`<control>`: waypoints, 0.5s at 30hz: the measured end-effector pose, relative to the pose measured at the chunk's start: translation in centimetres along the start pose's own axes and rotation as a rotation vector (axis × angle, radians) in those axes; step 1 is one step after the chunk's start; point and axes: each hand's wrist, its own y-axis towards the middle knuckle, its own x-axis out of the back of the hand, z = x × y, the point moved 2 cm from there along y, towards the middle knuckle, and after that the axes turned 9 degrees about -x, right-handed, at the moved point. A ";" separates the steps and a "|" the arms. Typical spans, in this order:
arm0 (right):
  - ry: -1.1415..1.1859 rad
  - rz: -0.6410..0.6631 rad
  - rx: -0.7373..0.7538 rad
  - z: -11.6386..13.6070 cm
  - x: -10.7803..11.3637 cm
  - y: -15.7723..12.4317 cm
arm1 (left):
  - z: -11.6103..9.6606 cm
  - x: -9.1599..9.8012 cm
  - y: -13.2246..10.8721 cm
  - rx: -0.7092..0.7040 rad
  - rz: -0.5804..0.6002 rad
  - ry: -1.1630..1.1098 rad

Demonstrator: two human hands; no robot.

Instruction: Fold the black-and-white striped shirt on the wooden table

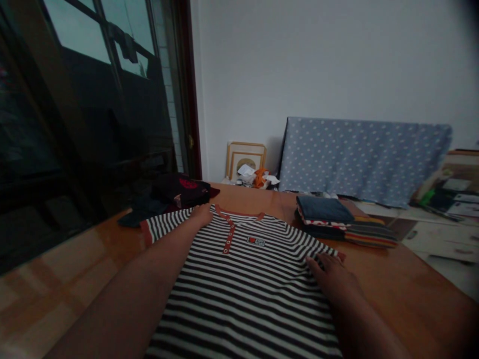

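Striped shirt (243, 299) on a wooden table (407, 284); left hand (202, 215) near its collar — right hand (331, 276) on its far side.

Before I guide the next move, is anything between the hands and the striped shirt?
Nothing visible: the left hand rests on the striped shirt near the collar, and the right hand lies directly on it.

Wooden table (396, 279). Folded clothes (325, 219) stacked at far right, striped folded pile (370, 234) just beside. Dark clothes (179, 192) heaped far left, against window (101, 60). Polka-dot cloth (359, 159) behind table, along white wall (299, 65). Picture frames (245, 160) leaning beyond table edge, crumpled orange-white scraps (258, 178) before them.
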 end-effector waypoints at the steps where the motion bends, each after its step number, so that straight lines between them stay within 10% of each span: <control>1: 0.001 -0.002 -0.016 0.2 0.3 -0.3 | -0.3 0.1 -0.2 -0.010 0.004 0.004; 15: 0.216 -0.090 -0.102 0.4 4.8 -1.0 | -14.1 -1.6 -6.4 -0.474 0.048 -0.157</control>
